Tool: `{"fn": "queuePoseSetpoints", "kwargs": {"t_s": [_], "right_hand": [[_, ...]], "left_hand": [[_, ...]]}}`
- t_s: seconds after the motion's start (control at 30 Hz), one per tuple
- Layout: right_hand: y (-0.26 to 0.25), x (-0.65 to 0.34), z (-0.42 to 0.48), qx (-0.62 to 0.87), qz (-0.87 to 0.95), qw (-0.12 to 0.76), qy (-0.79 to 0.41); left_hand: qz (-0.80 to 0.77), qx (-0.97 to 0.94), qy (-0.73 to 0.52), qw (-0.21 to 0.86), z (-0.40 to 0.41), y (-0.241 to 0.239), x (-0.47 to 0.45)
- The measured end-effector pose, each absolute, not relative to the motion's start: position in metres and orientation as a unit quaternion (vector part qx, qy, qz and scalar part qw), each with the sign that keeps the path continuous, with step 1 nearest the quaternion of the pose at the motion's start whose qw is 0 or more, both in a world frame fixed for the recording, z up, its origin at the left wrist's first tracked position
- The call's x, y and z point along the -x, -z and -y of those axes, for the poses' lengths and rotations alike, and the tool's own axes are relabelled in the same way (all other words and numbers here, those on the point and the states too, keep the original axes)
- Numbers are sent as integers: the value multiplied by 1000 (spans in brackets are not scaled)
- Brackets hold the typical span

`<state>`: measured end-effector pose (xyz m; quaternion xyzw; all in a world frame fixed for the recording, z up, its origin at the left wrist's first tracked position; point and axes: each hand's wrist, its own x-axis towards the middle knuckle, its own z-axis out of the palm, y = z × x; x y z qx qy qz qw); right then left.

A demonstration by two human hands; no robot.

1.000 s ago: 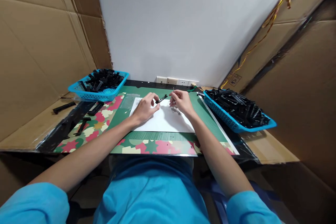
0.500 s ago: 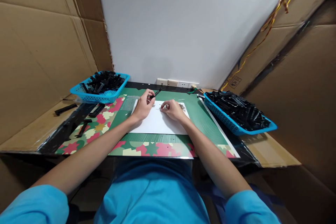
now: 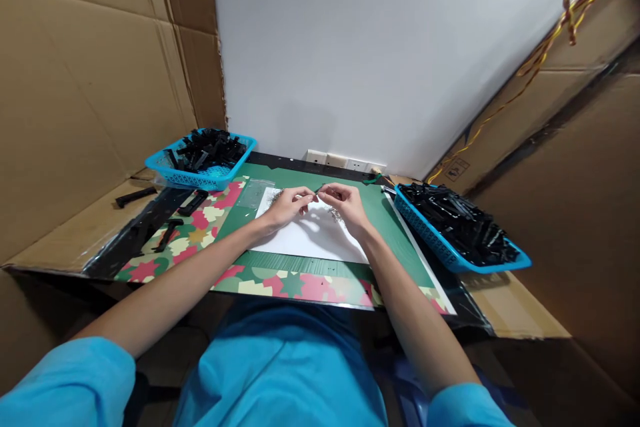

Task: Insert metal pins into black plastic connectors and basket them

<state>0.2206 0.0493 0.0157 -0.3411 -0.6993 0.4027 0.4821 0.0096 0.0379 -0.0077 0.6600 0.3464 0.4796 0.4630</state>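
Note:
My left hand point(image 3: 290, 205) and my right hand point(image 3: 346, 203) meet fingertip to fingertip above a white sheet point(image 3: 310, 240). A black plastic part point(image 3: 319, 191), mostly hidden by the fingers, shows as a dark sliver between them; my left fingers are closed on it. My right thumb and fingers are pinched against it, and whatever else they hold is too small to make out. Small metal bits point(image 3: 334, 213) lie in a heap on the sheet below my right hand. Another heap of tiny bits point(image 3: 275, 195) is beside my left hand.
A blue basket point(image 3: 200, 180) of black parts stands back left, another blue basket point(image 3: 430, 230) at right. Loose black parts point(image 3: 167, 235) lie on the left of the green mat point(image 3: 395, 233). A clear bag point(image 3: 254, 193) lies beside the sheet. Cardboard walls flank the table.
My right hand has lifted from the sheet and come up to my left hand. The black part, earlier sticking out from my left hand, is now between both hands' fingertips. The view has shifted slightly.

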Motion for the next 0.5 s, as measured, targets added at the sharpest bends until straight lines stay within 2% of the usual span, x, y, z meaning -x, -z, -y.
{"fn": "queuePoseSetpoints", "kwargs": {"t_s": [0.2,0.5], "right_hand": [[-19,-224,-44,302,705,482,-424],[-13,-224,-54,350,752,451,-329]], "left_hand": [[-245,-559,-469,639,-26,1,-18],[-269,-599,-421,626,-39,12,-3]]}}
